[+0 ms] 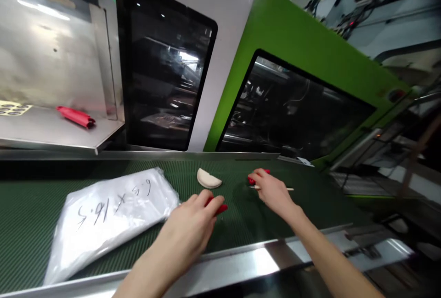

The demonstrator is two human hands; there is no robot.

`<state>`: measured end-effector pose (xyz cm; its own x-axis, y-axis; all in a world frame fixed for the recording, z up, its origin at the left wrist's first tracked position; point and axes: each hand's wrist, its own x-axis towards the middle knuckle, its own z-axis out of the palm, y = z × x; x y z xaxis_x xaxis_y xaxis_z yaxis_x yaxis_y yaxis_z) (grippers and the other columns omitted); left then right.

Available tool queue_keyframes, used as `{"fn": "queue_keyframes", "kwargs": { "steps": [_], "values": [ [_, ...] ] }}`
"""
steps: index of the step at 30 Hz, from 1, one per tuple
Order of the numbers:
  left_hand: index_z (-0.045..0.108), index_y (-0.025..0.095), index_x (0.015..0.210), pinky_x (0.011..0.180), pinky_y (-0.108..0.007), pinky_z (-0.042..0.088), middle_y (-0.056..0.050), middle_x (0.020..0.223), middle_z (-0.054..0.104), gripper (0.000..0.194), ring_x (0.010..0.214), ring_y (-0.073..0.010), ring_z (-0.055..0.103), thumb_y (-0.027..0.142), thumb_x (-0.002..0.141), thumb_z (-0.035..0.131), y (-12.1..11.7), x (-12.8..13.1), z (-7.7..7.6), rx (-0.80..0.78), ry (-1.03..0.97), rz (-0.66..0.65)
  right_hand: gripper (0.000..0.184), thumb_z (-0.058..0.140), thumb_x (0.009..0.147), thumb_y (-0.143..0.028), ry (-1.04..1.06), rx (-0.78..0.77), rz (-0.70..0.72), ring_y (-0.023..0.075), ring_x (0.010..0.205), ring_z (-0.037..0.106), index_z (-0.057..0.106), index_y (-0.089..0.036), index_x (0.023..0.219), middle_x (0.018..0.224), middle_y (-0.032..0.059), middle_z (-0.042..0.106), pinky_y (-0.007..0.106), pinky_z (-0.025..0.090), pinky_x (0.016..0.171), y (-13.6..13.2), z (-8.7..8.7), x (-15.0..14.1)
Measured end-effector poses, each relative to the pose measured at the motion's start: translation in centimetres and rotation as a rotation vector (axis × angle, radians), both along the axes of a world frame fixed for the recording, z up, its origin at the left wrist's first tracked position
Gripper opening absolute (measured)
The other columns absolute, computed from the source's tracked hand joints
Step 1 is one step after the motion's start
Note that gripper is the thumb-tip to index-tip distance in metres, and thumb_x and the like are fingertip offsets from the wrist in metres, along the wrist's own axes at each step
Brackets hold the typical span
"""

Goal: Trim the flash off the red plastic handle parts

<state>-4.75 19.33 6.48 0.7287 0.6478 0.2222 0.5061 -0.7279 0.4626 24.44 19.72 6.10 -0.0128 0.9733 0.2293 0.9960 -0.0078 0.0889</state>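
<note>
Left hand (193,224) pinches red plastic piece (222,209) | right hand (275,193) grips small red part (251,180) | nearby: cream half-round pad (208,180), translucent plastic packet (113,217)

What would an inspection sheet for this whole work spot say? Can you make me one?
Surface: dark green ribbed belt, with a shiny metal rail along its near edge.
Job's things: one red piece and another red piece, each partly hidden by fingers; a thin pale stick.
Clutter: off-white half-round piece and marked plastic bag on the belt.
Grippers: left hand holds one red piece; right hand holds the other, the stick passing beneath.
Cables: possible ones upper right, too blurred to tell.
Surroundings: green machine with a dark window; metal shelf bearing a red part.
</note>
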Motion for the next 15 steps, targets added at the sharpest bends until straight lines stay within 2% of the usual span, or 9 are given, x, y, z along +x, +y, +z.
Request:
{"fn": "queue_keyframes", "kwargs": {
  "steps": [3, 6, 9, 11, 13, 14, 15],
  "values": [
    [0.06, 0.019, 0.111, 0.074, -0.047, 0.052, -0.011, 0.101, 0.061, 0.036, 0.088, -0.032, 0.06, 0.004, 0.082, 0.047, 2.2, 2.7, -1.5, 0.04, 0.106, -0.054, 0.021, 0.06, 0.092, -0.024, -0.068, -0.078, 0.03, 0.0172, 0.094, 0.061, 0.061, -0.016, 0.111, 0.118, 0.0067, 0.06, 0.035, 0.054, 0.078, 1.8, -1.5, 0.5],
    [0.062, 0.015, 0.109, 0.075, -0.054, 0.052, -0.013, 0.099, 0.063, 0.032, 0.09, -0.0364, 0.06, 0.006, 0.079, 0.057, 2.8, 3.6, -2.9, 0.029, 0.136, -0.049, 0.014, 0.06, 0.091, -0.021, -0.086, -0.06, 0.05, 0.0163, 0.092, 0.062, 0.063, -0.014, 0.103, 0.114, 0.0062, 0.062, 0.034, 0.054, 0.077, 2.5, -2.0, 1.0],
    [0.059, 0.018, 0.118, 0.083, -0.059, 0.049, -0.014, 0.106, 0.062, 0.04, 0.098, -0.0374, 0.058, 0.01, 0.079, 0.062, 2.7, 3.0, -3.1, -0.014, 0.08, -0.028, 0.01, 0.055, 0.092, -0.016, -0.067, 0.079, 0.06, 0.0179, 0.09, 0.063, 0.064, -0.015, 0.098, 0.113, 0.0072, 0.063, 0.03, 0.053, 0.069, 1.9, -1.0, 1.7],
    [0.055, 0.022, 0.124, 0.09, -0.058, 0.046, -0.013, 0.118, 0.059, 0.045, 0.107, -0.0361, 0.055, 0.01, 0.081, 0.06, 2.1, 2.6, -2.9, -0.04, 0.02, -0.005, 0.014, 0.051, 0.095, -0.024, -0.028, 0.234, 0.041, 0.0191, 0.087, 0.063, 0.063, -0.016, 0.098, 0.111, 0.0087, 0.064, 0.029, 0.051, 0.064, 0.6, 0.2, 1.3],
    [0.052, 0.022, 0.126, 0.095, -0.051, 0.046, -0.013, 0.123, 0.056, 0.042, 0.111, -0.0309, 0.054, 0.013, 0.085, 0.056, 0.7, 2.5, -3.2, -0.176, -0.145, 0.003, 0.024, 0.049, 0.096, -0.038, 0.035, 0.402, 0.019, 0.0174, 0.08, 0.064, 0.06, -0.017, 0.098, 0.106, 0.0093, 0.064, 0.028, 0.052, 0.063, -1.8, 1.2, -0.3],
    [0.05, 0.022, 0.126, 0.092, -0.044, 0.049, -0.013, 0.122, 0.057, 0.039, 0.108, -0.0276, 0.056, 0.018, 0.088, 0.054, -0.3, 2.6, -3.7, -0.318, -0.296, 0.006, 0.027, 0.049, 0.095, -0.043, 0.087, 0.479, 0.02, 0.0158, 0.077, 0.064, 0.058, -0.018, 0.096, 0.103, 0.0089, 0.065, 0.027, 0.053, 0.065, -3.3, 1.5, -1.6],
    [0.048, 0.022, 0.126, 0.086, -0.038, 0.052, -0.013, 0.119, 0.058, 0.038, 0.103, -0.0248, 0.059, 0.024, 0.089, 0.054, -1.4, 2.7, -4.2, -0.553, -0.544, 0.008, 0.026, 0.049, 0.095, -0.044, 0.143, 0.537, 0.039, 0.0136, 0.074, 0.064, 0.057, -0.019, 0.094, 0.099, 0.0072, 0.066, 0.024, 0.054, 0.064, -4.9, 1.6, -3.2]
  ]
}}
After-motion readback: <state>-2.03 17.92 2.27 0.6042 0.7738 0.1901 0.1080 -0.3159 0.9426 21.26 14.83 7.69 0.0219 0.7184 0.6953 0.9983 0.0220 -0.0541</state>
